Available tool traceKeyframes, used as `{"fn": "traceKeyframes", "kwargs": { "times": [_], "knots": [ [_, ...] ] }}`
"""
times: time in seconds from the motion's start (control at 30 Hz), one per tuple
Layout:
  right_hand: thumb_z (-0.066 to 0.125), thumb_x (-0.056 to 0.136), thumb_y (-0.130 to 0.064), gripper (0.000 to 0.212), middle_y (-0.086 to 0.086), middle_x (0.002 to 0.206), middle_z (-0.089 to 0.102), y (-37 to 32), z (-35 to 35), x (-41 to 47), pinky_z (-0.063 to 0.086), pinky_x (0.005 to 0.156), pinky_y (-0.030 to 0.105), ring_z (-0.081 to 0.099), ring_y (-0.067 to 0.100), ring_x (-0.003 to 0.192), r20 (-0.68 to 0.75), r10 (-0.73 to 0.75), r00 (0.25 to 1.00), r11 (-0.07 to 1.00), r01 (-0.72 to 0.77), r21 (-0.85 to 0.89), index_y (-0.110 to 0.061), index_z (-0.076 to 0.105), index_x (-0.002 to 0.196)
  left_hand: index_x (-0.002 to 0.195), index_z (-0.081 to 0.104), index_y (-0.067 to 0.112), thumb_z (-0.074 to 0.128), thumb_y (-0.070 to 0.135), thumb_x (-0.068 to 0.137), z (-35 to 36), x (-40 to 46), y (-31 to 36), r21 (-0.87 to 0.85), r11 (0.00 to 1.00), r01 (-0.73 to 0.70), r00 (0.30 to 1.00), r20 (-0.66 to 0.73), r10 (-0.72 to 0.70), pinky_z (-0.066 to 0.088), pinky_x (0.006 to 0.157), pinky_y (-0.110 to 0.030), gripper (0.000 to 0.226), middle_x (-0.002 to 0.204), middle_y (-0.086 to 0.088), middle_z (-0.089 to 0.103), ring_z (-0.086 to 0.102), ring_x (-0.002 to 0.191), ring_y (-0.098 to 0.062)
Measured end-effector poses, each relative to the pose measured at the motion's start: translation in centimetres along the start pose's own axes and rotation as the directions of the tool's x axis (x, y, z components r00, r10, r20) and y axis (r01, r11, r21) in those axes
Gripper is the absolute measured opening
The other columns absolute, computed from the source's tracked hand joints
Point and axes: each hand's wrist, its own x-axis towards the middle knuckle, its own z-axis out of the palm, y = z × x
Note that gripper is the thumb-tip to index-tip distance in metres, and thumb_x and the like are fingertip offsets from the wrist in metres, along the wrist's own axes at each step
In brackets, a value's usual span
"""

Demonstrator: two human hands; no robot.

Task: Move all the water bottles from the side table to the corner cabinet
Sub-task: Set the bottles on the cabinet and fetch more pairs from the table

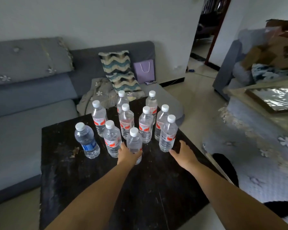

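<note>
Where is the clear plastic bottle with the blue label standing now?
In the head view, the blue-labelled clear plastic bottle stands on the black side table, leftmost of the group, beside a red-labelled bottle.

Ten water bottles (125, 121) stand on the dark desk (73, 171) — nine carry red-and-white labels, and one, the blue-labelled bottle (87, 143), sits at the left edge of the group. All ten have white caps. Two hands reach in — the left hand (127, 154) and the right hand (183, 154). Behind the desk: one grey sofa (32, 100), one zigzag cushion (121, 72), one purple gift bag (144, 70).
</note>
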Motion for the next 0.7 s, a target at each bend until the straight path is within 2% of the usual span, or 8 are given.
{"fn": "traceKeyframes", "kwargs": {
  "times": [0.13,0.2,0.27,0.37,0.47,0.57,0.63,0.7],
  "knots": [
    [0.072,0.084,-0.036,0.089,0.014,0.153,0.037,-0.7,0.5,4.4,0.037,0.112,0.046,0.039,0.032,0.139,0.005,0.021,1.000,0.963,-0.021,0.269,-0.010,0.021,0.152,0.146,0.027,0.012,0.081,0.029,0.074,1.4,1.9,-0.3,-0.124,0.992,-0.018,1.000,-0.027,0.014,0.041,0.108,-0.051,0.092,0.145,-0.010,0.042,0.045,0.133,-0.031],
    [0.078,0.080,-0.028,0.094,0.013,0.153,0.037,-1.1,0.7,6.1,0.037,0.113,0.048,0.039,0.033,0.140,-0.002,0.022,1.000,0.911,-0.019,0.411,-0.011,0.021,0.152,0.139,0.033,0.016,0.082,0.025,0.072,1.9,2.3,-0.5,-0.177,0.983,-0.053,0.998,-0.054,0.044,0.044,0.105,-0.044,0.084,0.133,-0.002,0.051,0.052,0.124,-0.024],
    [0.082,0.075,-0.018,0.095,0.012,0.149,0.041,-1.2,1.1,7.9,0.037,0.113,0.049,0.041,0.031,0.138,-0.001,-0.030,1.000,0.866,0.027,0.499,-0.011,0.024,0.150,0.135,0.036,0.022,0.083,0.024,0.071,2.5,2.7,-0.6,-0.190,0.979,-0.075,0.995,-0.086,0.059,0.046,0.095,-0.034,0.079,0.120,0.008,0.053,0.055,0.112,-0.015],
    [0.084,0.072,-0.012,0.090,0.011,0.142,0.048,-1.1,2.3,9.2,0.039,0.112,0.044,0.048,0.028,0.131,-0.053,-0.081,0.995,0.839,0.096,0.535,-0.010,0.028,0.144,0.121,0.040,0.032,0.084,0.025,0.069,3.5,3.1,-0.3,-0.218,0.971,-0.097,0.983,-0.173,0.060,0.043,0.080,-0.018,0.068,0.103,0.022,0.056,0.056,0.092,0.001],
    [0.084,0.073,-0.020,0.082,0.009,0.136,0.055,-0.8,3.2,10.1,0.042,0.098,0.031,0.055,0.028,0.124,-0.099,-0.094,0.991,0.852,0.132,0.506,-0.012,0.035,0.139,0.114,0.041,0.036,0.083,0.025,0.069,4.4,3.7,0.3,-0.223,0.969,-0.103,0.968,-0.246,0.047,0.039,0.068,-0.006,0.062,0.097,0.026,0.056,0.056,0.086,0.011],
    [0.084,0.073,-0.024,0.077,0.003,0.126,0.060,-0.2,2.7,10.9,0.045,0.093,0.029,0.059,0.019,0.111,-0.059,-0.150,0.987,0.843,0.158,0.514,-0.015,0.040,0.136,0.117,0.044,0.035,0.083,0.025,0.068,4.7,3.9,0.7,-0.198,0.974,-0.109,0.964,-0.260,0.055,0.041,0.070,-0.010,0.063,0.097,0.025,0.057,0.057,0.086,0.008],
    [0.083,0.073,-0.026,0.074,-0.006,0.113,0.059,0.1,1.8,11.3,0.045,0.087,0.025,0.056,0.011,0.100,-0.016,-0.190,0.982,0.855,0.173,0.490,-0.019,0.042,0.135,0.118,0.046,0.032,0.082,0.028,0.068,4.9,4.0,1.0,-0.155,0.982,-0.110,0.960,-0.271,0.065,0.044,0.075,-0.019,0.062,0.100,0.018,0.059,0.059,0.089,0.000],
    [0.083,0.073,-0.030,0.071,-0.010,0.105,0.057,0.7,1.0,11.5,0.043,0.079,0.021,0.057,0.010,0.095,0.028,-0.193,0.981,0.870,0.158,0.467,-0.021,0.045,0.133,0.116,0.047,0.031,0.081,0.035,0.069,5.0,3.9,1.3,-0.130,0.987,-0.096,0.961,-0.271,0.058,0.045,0.078,-0.026,0.059,0.102,0.012,0.061,0.061,0.092,-0.008]
  ]
}}
